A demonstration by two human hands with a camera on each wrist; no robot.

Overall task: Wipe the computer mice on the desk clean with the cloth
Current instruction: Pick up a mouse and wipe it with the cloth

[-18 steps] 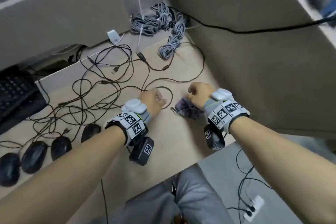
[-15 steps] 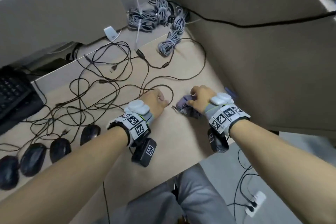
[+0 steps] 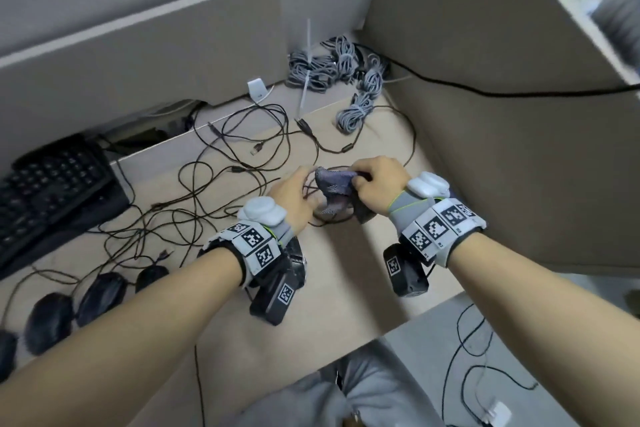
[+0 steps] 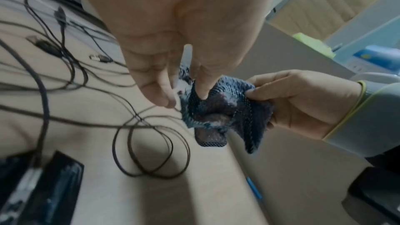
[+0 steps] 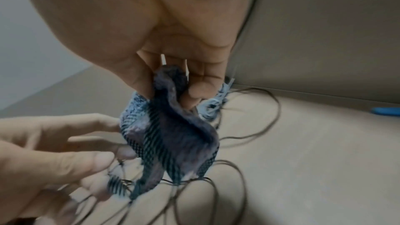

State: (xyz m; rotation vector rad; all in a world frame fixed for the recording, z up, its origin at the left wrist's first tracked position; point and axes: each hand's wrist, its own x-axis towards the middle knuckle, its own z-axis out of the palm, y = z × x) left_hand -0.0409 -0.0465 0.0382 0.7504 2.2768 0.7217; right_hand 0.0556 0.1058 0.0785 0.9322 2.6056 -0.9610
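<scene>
A dark blue-and-purple patterned cloth (image 3: pixel 334 184) (image 4: pixel 225 109) (image 5: pixel 173 134) hangs a little above the desk (image 3: pixel 346 281). My right hand (image 3: pixel 360 177) (image 5: pixel 171 88) pinches its upper edge between thumb and fingers. My left hand (image 3: pixel 306 184) (image 4: pixel 181 95) is right beside it. The left fingers (image 5: pixel 93 139) are nearly straight, and the thumb tip touches the cloth's left edge. Several black wired mice (image 3: pixel 100 291) lie in a row at the desk's front left, far from both hands.
Thin black mouse cables (image 3: pixel 221 191) sprawl over the desk, with a loop under the cloth (image 4: pixel 151 150). A black keyboard (image 3: pixel 45 191) sits far left and grey cable bundles (image 3: pixel 332 69) at the back. A partition wall (image 3: pixel 519 166) stands close on the right, with a blue pen (image 5: pixel 385 110) at its foot.
My right hand has lifted the cloth off the desk. My left hand has left the cable loop, straightened its fingers and moved up against the cloth.
</scene>
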